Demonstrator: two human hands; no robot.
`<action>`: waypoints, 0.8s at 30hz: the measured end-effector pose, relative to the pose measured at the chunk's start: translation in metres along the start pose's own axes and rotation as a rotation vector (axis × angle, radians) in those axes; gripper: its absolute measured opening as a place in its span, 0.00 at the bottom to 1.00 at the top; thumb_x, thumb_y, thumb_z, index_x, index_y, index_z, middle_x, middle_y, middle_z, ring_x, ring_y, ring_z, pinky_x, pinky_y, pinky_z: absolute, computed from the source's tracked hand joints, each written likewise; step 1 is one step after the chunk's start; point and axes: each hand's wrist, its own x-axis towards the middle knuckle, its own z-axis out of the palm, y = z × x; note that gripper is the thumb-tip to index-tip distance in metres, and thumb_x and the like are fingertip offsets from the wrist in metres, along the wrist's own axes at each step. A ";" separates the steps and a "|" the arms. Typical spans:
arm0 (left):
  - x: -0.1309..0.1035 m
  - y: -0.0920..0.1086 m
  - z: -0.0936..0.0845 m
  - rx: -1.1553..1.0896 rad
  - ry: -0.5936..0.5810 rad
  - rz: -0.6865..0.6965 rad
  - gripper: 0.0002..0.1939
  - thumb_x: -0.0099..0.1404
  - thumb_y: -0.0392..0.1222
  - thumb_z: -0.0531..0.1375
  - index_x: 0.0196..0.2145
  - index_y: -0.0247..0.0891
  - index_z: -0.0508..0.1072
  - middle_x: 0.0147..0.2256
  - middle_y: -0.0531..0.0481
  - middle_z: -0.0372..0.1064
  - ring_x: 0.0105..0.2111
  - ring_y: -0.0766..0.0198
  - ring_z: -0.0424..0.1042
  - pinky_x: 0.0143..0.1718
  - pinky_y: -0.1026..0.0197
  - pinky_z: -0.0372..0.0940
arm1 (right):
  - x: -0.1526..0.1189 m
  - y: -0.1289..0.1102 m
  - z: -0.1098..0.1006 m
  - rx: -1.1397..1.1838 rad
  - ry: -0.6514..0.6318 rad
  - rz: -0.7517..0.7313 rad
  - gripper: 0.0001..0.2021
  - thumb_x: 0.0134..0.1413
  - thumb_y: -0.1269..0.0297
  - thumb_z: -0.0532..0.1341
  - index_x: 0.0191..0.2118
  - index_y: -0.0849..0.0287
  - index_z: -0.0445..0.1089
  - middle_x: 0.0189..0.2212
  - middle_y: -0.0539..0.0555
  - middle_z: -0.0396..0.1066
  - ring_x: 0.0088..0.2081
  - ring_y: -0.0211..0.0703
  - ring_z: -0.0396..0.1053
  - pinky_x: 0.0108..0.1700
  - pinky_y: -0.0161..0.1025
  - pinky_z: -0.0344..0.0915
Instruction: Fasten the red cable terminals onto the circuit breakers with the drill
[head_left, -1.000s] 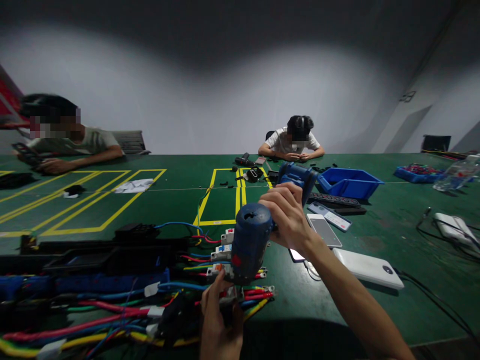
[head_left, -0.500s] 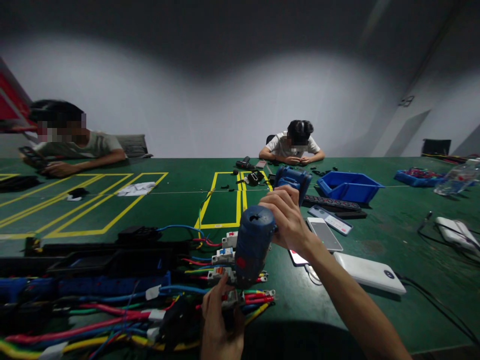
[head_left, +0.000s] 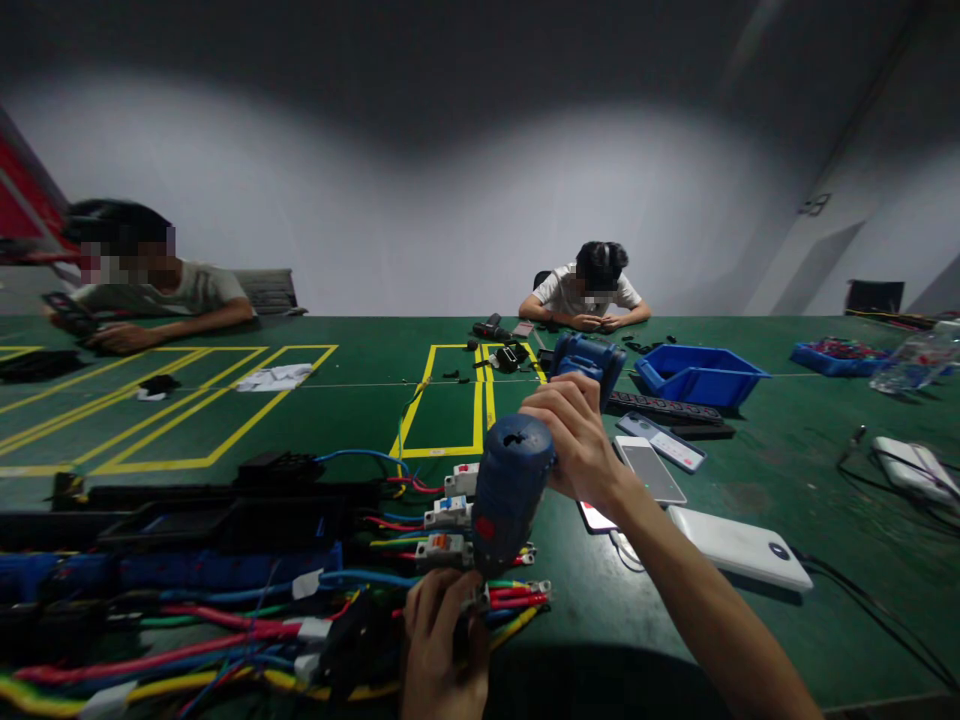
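My right hand [head_left: 574, 435] is wrapped round the handle of a blue cordless drill [head_left: 511, 490], its nose pointing down. Just below that nose, my left hand [head_left: 444, 630] closes its fingers on a small circuit breaker [head_left: 474, 598], mostly hidden by the fingers. Whether the drill's bit touches it cannot be seen. Red wires with metal lugs [head_left: 517, 597] stick out to its right. Beyond my left hand, several more breakers, one with an orange switch [head_left: 442, 549] and one with a blue switch [head_left: 448, 512], lie in a row with wires attached.
Thick bundled cables [head_left: 187, 660] and black housings [head_left: 225, 525] fill the near left. Phones [head_left: 651, 468], a white power bank [head_left: 739, 545], a power strip [head_left: 664, 405] and a blue bin [head_left: 701, 375] lie to the right. Two people sit across the green table [head_left: 765, 470].
My left index finger, earlier stretched up towards the orange-switch breaker, has curled down beside the drill's nose. The drill and my right hand have barely moved.
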 end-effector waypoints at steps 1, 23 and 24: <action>0.000 0.000 0.000 0.006 0.001 -0.001 0.20 0.59 0.32 0.59 0.47 0.47 0.74 0.45 0.48 0.71 0.49 0.56 0.69 0.47 0.53 0.69 | 0.000 0.000 0.000 0.002 0.000 0.004 0.09 0.59 0.67 0.58 0.46 0.58 0.64 0.39 0.57 0.73 0.43 0.49 0.67 0.53 0.53 0.57; -0.003 0.002 0.004 -0.050 0.052 -0.071 0.23 0.60 0.34 0.57 0.54 0.46 0.70 0.47 0.47 0.71 0.49 0.55 0.69 0.48 0.50 0.69 | 0.002 -0.003 -0.004 -0.035 -0.058 0.038 0.14 0.53 0.70 0.61 0.46 0.57 0.63 0.40 0.56 0.72 0.42 0.49 0.66 0.53 0.52 0.56; -0.003 0.000 0.004 -0.049 0.046 -0.067 0.24 0.60 0.34 0.57 0.54 0.46 0.69 0.47 0.46 0.71 0.49 0.55 0.69 0.48 0.49 0.69 | 0.002 -0.003 -0.004 -0.042 -0.071 0.053 0.15 0.52 0.71 0.61 0.46 0.56 0.63 0.40 0.55 0.72 0.42 0.49 0.66 0.53 0.52 0.56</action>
